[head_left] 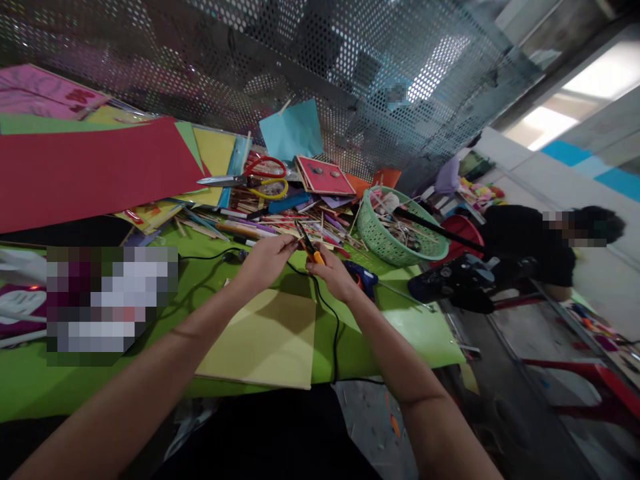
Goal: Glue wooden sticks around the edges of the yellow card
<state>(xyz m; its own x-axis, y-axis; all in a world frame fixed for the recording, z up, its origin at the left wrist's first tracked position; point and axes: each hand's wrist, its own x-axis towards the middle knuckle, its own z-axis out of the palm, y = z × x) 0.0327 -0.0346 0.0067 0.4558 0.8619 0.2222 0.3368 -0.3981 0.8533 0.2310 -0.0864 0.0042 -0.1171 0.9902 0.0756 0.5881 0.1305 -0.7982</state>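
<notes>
In our right hand [334,272], fingers wrap orange-handled pliers [311,249] above the green counter [363,337]; a slip could nip our left hand [270,259], fingers pinched near the jaws, holding what we cannot tell.

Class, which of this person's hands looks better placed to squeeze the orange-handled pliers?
Probably the right hand: it holds the orange-handled pliers by the handles, while the left hand is over beside their dark front end.

Orange-and-black-handled pliers [311,249], dark-tipped, slanted forward and slightly left in the right grip [332,269].
</notes>
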